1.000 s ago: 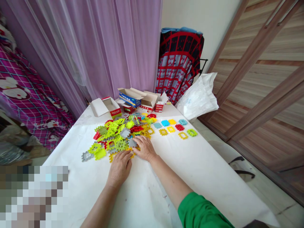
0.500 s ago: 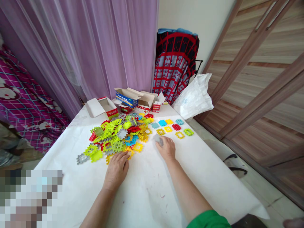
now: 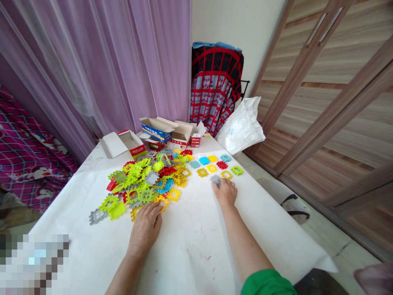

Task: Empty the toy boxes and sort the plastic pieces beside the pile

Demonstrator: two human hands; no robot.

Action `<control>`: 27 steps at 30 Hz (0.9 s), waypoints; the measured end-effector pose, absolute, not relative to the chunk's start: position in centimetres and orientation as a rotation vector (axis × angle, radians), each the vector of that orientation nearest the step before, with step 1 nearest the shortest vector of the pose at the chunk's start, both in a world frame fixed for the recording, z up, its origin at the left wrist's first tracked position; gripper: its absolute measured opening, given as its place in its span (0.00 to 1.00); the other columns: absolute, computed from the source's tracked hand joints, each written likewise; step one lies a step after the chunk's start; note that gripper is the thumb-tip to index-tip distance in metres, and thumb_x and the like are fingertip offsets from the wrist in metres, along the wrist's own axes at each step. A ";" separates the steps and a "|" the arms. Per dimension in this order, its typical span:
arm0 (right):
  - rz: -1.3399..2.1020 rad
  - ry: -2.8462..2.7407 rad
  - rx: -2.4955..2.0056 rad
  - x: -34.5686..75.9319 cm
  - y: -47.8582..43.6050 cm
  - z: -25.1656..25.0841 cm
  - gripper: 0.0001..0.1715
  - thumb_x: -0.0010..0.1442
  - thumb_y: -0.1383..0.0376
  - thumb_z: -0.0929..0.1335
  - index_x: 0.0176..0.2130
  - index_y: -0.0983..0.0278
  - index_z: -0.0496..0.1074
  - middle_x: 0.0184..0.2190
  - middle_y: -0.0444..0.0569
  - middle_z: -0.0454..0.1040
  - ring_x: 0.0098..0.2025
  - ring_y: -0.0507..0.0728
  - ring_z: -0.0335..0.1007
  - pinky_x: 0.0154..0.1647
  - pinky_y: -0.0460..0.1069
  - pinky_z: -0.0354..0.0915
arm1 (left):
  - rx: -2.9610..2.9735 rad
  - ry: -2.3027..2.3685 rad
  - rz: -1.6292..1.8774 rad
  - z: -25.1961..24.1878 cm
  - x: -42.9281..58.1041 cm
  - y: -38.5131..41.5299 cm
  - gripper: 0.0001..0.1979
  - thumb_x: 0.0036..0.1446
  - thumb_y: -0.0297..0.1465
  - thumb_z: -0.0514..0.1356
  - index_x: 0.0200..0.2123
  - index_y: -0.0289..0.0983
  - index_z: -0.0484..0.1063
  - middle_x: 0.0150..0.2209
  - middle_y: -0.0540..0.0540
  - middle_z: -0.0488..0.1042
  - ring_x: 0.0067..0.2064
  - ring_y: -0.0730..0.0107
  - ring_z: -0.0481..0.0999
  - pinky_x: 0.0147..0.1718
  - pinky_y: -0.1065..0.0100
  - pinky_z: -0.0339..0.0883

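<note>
My right hand (image 3: 226, 191) pinches a grey notched plastic building piece (image 3: 215, 179), close to the table surface at the front of a loose group of separate pieces. In that group are a red piece (image 3: 222, 164), a light green one (image 3: 237, 170) and a yellow one (image 3: 226, 175), among several others. On the left lies a big heap of mixed building pieces (image 3: 135, 174), mostly light green, with yellow, red, grey and blue. My left hand (image 3: 145, 224) rests palm down at its front edge, fingers stretched over yellow pieces (image 3: 162, 200); the fingertips' contact is partly hidden.
Open cardboard boxes stand behind the heap, among them a blue one (image 3: 156, 130) and a red-and-white one (image 3: 135, 144). A white plastic bag (image 3: 238, 127) sits at the far right corner of the white-covered table (image 3: 190, 246). Wooden wardrobe doors (image 3: 313, 106) rise on the right.
My right hand has moved right with the grey piece, nearer the yellow and green pieces. My left hand stays at the front of the heap. The view has shifted slightly.
</note>
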State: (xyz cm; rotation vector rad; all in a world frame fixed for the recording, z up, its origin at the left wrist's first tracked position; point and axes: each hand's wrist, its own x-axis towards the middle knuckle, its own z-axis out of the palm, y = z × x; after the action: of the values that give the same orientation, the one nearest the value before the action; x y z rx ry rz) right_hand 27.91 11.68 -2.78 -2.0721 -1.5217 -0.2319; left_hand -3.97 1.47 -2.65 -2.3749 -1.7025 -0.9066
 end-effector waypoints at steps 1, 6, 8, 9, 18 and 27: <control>-0.217 -1.517 -2.083 27.9 11.7 -2.7 0.15 0.57 0.59 0.68 0.42 0.65 0.76 0.41 0.57 0.76 0.43 0.63 0.69 0.39 0.53 0.61 | -2.375 -1.700 -0.905 -2.6 -4.0 1.5 0.15 0.61 0.31 0.52 0.45 0.41 0.76 0.47 0.42 0.79 0.49 0.55 0.76 0.51 0.50 0.69; -0.183 -1.495 -2.059 28.0 11.7 -2.8 0.15 0.57 0.58 0.69 0.42 0.64 0.76 0.42 0.57 0.75 0.44 0.64 0.68 0.39 0.53 0.61 | -2.380 -1.712 -0.902 -2.5 -3.9 1.4 0.15 0.61 0.31 0.52 0.44 0.40 0.76 0.47 0.41 0.78 0.49 0.55 0.76 0.51 0.50 0.69; -0.197 -1.476 -2.004 28.2 11.7 -3.1 0.15 0.57 0.58 0.68 0.41 0.63 0.75 0.42 0.56 0.75 0.43 0.62 0.68 0.39 0.53 0.61 | -2.381 -1.726 -0.903 -2.5 -3.9 1.4 0.14 0.61 0.31 0.52 0.44 0.41 0.76 0.47 0.42 0.78 0.50 0.55 0.76 0.52 0.50 0.69; -0.200 -1.465 -1.976 28.3 11.8 -3.3 0.14 0.58 0.59 0.67 0.41 0.63 0.75 0.42 0.55 0.75 0.42 0.61 0.68 0.40 0.52 0.61 | -2.381 -1.730 -0.904 -2.5 -3.9 1.4 0.14 0.61 0.31 0.52 0.44 0.41 0.76 0.47 0.42 0.79 0.50 0.56 0.76 0.52 0.50 0.69; 0.013 -1.439 -1.853 28.8 12.0 -3.6 0.14 0.56 0.64 0.63 0.41 0.61 0.75 0.44 0.52 0.76 0.47 0.60 0.68 0.48 0.52 0.63 | -2.321 -1.732 -1.054 -2.1 -3.5 1.0 0.13 0.63 0.30 0.51 0.42 0.41 0.76 0.44 0.43 0.80 0.49 0.59 0.77 0.51 0.52 0.70; 0.088 -1.412 -1.809 29.1 12.4 -4.0 0.16 0.54 0.63 0.62 0.38 0.60 0.76 0.42 0.50 0.77 0.45 0.60 0.69 0.46 0.52 0.64 | -1.965 -1.919 -0.981 0.7 -4.2 4.2 0.14 0.61 0.38 0.55 0.46 0.41 0.72 0.45 0.41 0.77 0.46 0.55 0.75 0.46 0.55 0.69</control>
State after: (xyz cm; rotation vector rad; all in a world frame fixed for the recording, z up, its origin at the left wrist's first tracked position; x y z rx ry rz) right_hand 29.06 12.36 -4.03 -1.8089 -1.4122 0.0876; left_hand -4.21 4.17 0.67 -1.9649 -1.9185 -0.9805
